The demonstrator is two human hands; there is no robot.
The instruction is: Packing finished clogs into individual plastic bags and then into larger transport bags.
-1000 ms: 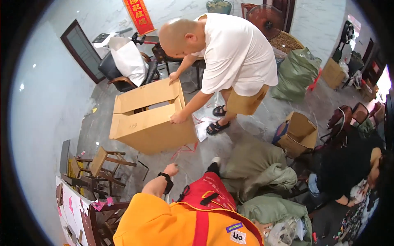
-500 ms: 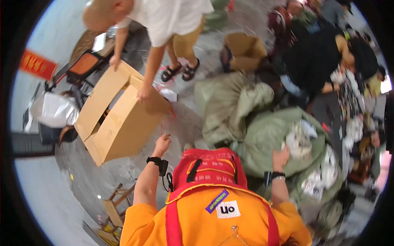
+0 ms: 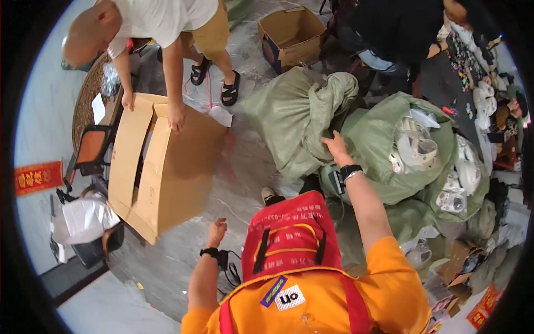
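Head view: the person's two hands are well apart, the left hand (image 3: 217, 231) at the lower centre with its fingers loosely curled around nothing visible, the right hand (image 3: 336, 147) right of centre, reaching to the edge of a bunched green woven sack (image 3: 286, 119); whether its fingers pinch the fabric I cannot tell. That sack sits in the upper centre, its mouth gathered together so the contents are hidden. Just beside it, right of centre, a second green sack (image 3: 370, 153) is not yet closed and shows clear-plastic-wrapped goods (image 3: 417, 147). At left, a co-worker (image 3: 167, 22) has both hands on a large cardboard carton (image 3: 192, 161), tilted on the floor (image 3: 239, 195); its long flaps are folded over, but a dark slot between them remains unsealed. Near the top edge stands a smaller cardboard box (image 3: 300, 55), its top flaps unfolded.
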